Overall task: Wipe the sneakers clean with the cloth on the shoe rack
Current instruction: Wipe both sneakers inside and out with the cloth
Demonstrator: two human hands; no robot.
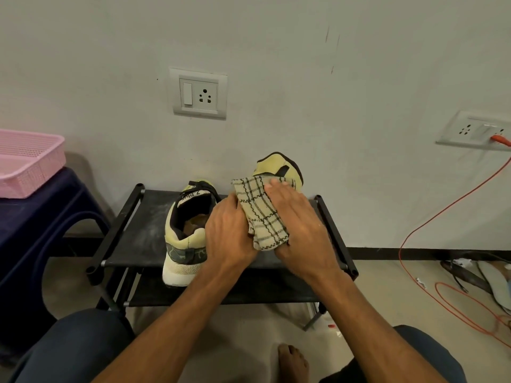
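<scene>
One sneaker stands on the shoe rack, heel at its front edge, toe toward the wall; my left hand grips the other sneaker, raised over the right side, while my right hand presses the cloth flat on it.

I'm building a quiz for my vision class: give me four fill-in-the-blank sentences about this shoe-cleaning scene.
The right hand presses a checked beige ____ onto the raised pale yellow sneaker.
The other yellow sneaker stands on the ____ shelf of the black shoe rack.
The pink plastic basket rests on a dark ____ stool.
The orange cable plugs into the ____ wall socket.
Missing: cloth; top; blue; right.
</scene>
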